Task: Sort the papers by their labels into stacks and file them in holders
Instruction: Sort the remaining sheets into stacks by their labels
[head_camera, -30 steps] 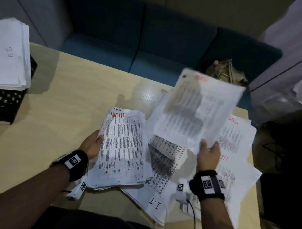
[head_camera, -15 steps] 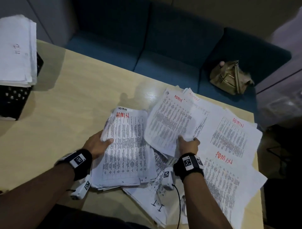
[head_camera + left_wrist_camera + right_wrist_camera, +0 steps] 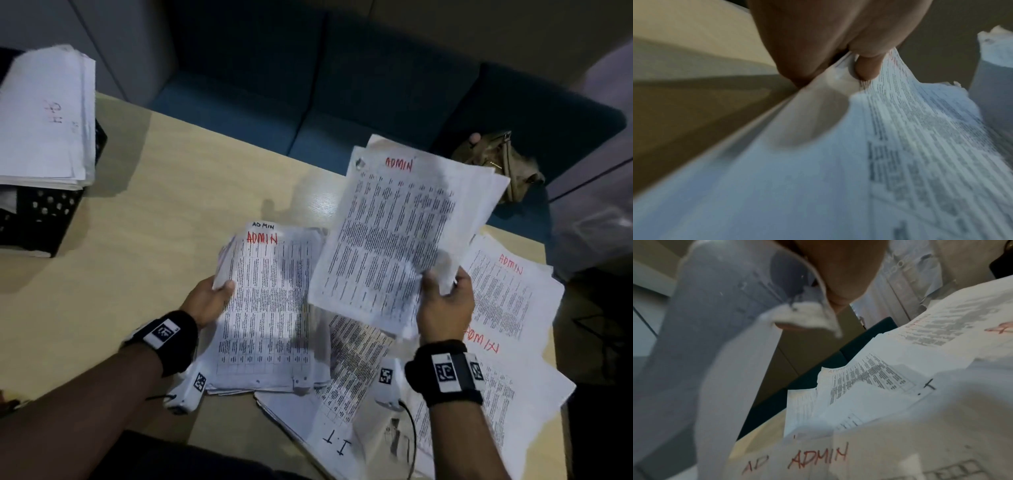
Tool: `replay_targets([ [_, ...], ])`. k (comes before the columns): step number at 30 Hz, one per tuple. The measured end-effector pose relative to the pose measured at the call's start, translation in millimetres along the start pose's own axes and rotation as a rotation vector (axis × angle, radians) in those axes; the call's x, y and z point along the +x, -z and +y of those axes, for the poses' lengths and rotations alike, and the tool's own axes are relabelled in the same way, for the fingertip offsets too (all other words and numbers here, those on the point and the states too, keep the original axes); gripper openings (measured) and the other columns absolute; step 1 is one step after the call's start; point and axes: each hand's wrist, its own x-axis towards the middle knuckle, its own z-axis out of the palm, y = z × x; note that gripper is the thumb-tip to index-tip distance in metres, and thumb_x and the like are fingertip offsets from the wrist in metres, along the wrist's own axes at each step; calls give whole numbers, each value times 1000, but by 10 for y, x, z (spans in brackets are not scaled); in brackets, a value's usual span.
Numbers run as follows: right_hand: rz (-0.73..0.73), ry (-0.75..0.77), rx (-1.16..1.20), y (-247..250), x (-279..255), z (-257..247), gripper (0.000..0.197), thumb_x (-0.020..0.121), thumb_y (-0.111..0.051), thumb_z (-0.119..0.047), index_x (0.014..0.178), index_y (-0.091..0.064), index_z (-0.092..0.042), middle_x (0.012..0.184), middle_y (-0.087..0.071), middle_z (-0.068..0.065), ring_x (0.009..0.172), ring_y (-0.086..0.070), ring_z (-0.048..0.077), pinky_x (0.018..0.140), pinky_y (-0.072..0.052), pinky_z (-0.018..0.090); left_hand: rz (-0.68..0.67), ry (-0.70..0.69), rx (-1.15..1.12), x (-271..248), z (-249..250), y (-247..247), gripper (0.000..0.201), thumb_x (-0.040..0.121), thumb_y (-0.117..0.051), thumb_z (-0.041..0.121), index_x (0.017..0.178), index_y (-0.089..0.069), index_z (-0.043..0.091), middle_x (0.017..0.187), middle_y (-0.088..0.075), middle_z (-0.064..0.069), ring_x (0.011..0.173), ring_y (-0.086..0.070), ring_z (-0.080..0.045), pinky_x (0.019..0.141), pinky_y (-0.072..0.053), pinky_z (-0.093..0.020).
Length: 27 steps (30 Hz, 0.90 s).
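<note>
My left hand (image 3: 213, 297) grips the left edge of a stack of printed sheets labelled ADMIN (image 3: 270, 308) that lies on the table; its thumb (image 3: 867, 68) lies on top of the sheets. My right hand (image 3: 445, 301) pinches the lower right corner of a few ADMIN sheets (image 3: 400, 240) lifted above the table, their underside (image 3: 719, 324) filling the right wrist view. More loose ADMIN sheets (image 3: 507, 298) lie spread at the right. A sheet marked I.T (image 3: 337, 445) lies near the front edge.
A black perforated holder (image 3: 37, 219) at the far left carries a thick pile of papers (image 3: 44, 116). Behind the wooden table (image 3: 137, 260) runs a dark blue sofa (image 3: 308, 102) with a tan bag (image 3: 496, 161) on it. The table's right edge is near the spread sheets.
One second ago my right hand held a sheet in the air, then it came down onto the spread papers. Now it has lifted a few ADMIN sheets. The left hand stayed on its stack.
</note>
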Motion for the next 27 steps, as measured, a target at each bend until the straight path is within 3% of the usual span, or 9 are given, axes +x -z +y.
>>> replay_targets([
  [4, -212, 1, -42, 71, -261, 173, 15, 88, -66, -21, 100, -57, -19, 93, -68, 1, 82, -67, 22, 74, -57, 38, 4, -34, -39, -24, 126, -48, 46, 100, -43, 33, 138, -43, 7, 114, -60, -13, 103, -56, -29, 90, -43, -39],
  [7, -78, 43, 24, 147, -371, 240, 24, 85, -66, -41, 79, -47, -28, 75, -53, -9, 64, -50, 10, 61, -42, 28, -22, -76, -32, -27, 220, -79, 45, 101, -41, 30, 143, -39, 13, 119, -58, -12, 103, -56, -27, 91, -43, -39],
  [9, -7, 87, 59, 218, -389, 112, 30, 82, -64, -54, 83, -51, -27, 76, -55, -5, 67, -49, 11, 63, -41, 28, 6, -100, -2, 16, 219, -67, 43, 101, -40, 28, 142, -41, 14, 124, -58, -13, 102, -55, -26, 87, -42, -35],
  [11, -50, 163, 161, 277, -376, -67, 5, 90, -64, -30, 89, -60, -28, 77, -65, -8, 70, -57, 11, 64, -49, 26, 42, -106, 22, 45, 190, -63, 40, 102, -40, 26, 138, -46, 10, 112, -60, -12, 93, -54, -26, 81, -40, -32],
  [15, -222, 132, 403, 309, -401, -328, 21, 95, -51, -5, 102, -63, -20, 88, -73, -9, 84, -67, 10, 75, -55, 26, 91, -106, -32, 55, 173, -93, 26, 100, -45, 27, 114, -56, 8, 87, -60, -15, 75, -53, -26, 69, -43, -34],
  [17, -307, 70, 415, 254, -437, -309, 10, 94, -56, -16, 103, -61, -16, 83, -73, -9, 78, -67, 8, 72, -55, 24, 87, -113, -113, 45, 216, -126, 21, 98, -49, 23, 91, -58, 6, 75, -56, -13, 66, -48, -24, 64, -39, -32],
  [20, -412, -119, 293, 77, -477, -41, 55, 82, -69, -40, 126, -51, -11, 100, -73, 4, 87, -69, 20, 79, -57, 35, 49, -75, -205, 36, 280, -158, 30, 95, -53, 29, 77, -56, 6, 63, -50, -10, 57, -43, -21, 59, -32, -30],
  [24, -442, -185, -116, -200, -665, 266, 53, 91, -54, -44, 137, -46, -18, 132, -50, -7, 117, -53, 14, 97, -44, 33, -73, -41, -197, 72, 227, -189, 56, 78, -64, 51, 96, -65, -2, 82, -69, -14, 70, -63, -29, 70, -49, -39],
  [27, -405, -191, -147, -331, -778, 373, 22, 94, -50, -34, 100, -62, -16, 97, -68, -4, 89, -62, 18, 66, -48, 24, -147, -51, -282, -7, 204, -251, 44, 76, -64, 43, 103, -70, 8, 103, -73, -13, 96, -69, -33, 96, -49, -50],
])
